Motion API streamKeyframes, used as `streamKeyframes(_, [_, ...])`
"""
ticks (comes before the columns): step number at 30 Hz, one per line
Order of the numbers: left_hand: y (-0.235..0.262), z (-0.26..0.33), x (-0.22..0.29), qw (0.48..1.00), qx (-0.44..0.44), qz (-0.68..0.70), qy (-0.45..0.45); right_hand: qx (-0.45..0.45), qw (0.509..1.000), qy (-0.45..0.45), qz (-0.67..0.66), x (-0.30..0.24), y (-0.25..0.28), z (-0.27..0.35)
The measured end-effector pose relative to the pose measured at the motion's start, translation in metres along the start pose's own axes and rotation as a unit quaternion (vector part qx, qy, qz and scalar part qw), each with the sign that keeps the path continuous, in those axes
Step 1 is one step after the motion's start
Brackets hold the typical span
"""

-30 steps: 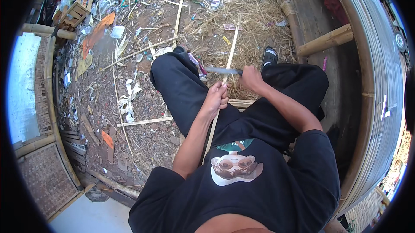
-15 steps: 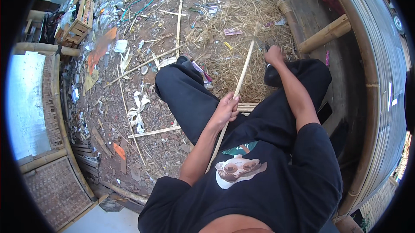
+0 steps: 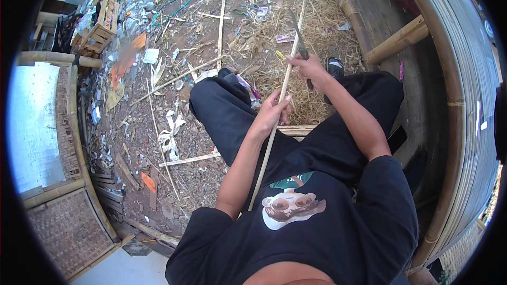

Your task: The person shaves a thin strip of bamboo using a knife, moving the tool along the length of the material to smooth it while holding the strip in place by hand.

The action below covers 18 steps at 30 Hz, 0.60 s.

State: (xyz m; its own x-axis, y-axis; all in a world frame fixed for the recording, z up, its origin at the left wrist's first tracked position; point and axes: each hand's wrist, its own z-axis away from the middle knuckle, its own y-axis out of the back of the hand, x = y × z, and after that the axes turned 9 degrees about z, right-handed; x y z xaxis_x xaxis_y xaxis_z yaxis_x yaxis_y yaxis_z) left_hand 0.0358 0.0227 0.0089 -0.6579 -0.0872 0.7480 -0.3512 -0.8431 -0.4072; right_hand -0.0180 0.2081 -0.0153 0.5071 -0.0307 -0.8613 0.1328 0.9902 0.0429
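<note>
A long pale bamboo strip [image 3: 269,154] slants from my lap up and away between my knees. My left hand [image 3: 273,111] is closed round it near its middle. Farther up, my right hand [image 3: 309,70] grips a dark-handled knife [image 3: 302,48], whose blade points away from me beside the strip. The thumb and fingertips of that hand lie against the strip. Fine straw-coloured shavings [image 3: 311,106] cover the ground beneath both hands, between my feet.
More bamboo strips [image 3: 221,31] lie on the littered ground ahead and to the left. A wooden crate [image 3: 100,21] stands at the far left. Woven bamboo panels [image 3: 68,232] border the left, and a bamboo-framed bench [image 3: 453,126] runs along my right. A dark phone-like slab [image 3: 397,139] lies by my right thigh.
My right hand, with the knife, has come in from the right toward the strip and now touches it. The strip's far end has tipped slightly left; my left hand has shifted a little.
</note>
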Motion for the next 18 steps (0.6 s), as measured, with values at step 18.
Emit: streamKeyframes(18, [0.013, 0.011, -0.021, 0.996, 0.073, -0.043, 0.042, -0.004, 0.851, 0.121, 0.511, 0.038, -0.003, 0.016])
